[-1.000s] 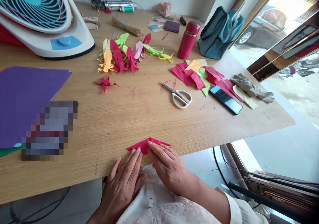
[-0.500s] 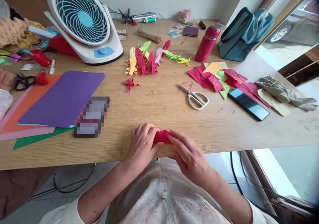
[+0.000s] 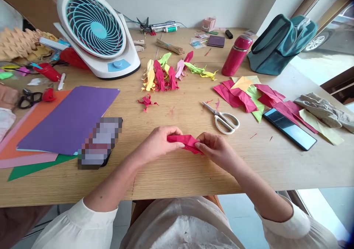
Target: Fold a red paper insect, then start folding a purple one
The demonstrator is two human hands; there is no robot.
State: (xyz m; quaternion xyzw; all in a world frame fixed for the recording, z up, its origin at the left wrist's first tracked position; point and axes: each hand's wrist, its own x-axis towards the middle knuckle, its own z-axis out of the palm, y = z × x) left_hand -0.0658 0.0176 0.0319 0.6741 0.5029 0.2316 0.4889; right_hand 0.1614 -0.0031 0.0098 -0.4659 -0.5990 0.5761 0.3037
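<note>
A folded piece of red paper (image 3: 186, 141) is held between both hands over the front part of the table. My left hand (image 3: 163, 140) pinches its left end, thumb in front and fingers behind. At its right end, the thumb and fingertips of my right hand (image 3: 214, 145) grip it. The paper is long and narrow, with creases along its length. Beyond the hands, scissors (image 3: 225, 121) with white handles lie to the right, and a small red folded-paper figure (image 3: 148, 101) sits to the left.
Several folded-paper figures (image 3: 160, 77) stand mid-table. Partly folded sheets (image 3: 238, 96), a phone (image 3: 290, 129) and a red flask (image 3: 237, 55) are on the right. Purple paper (image 3: 69, 120), a second, blurred-out phone (image 3: 101, 142) and a fan (image 3: 96, 31) are on the left.
Both hands have lifted the red paper from the table's front edge, moving it farther over the tabletop. The fingers now pinch its two ends instead of lying on it. The view has shifted slightly.
</note>
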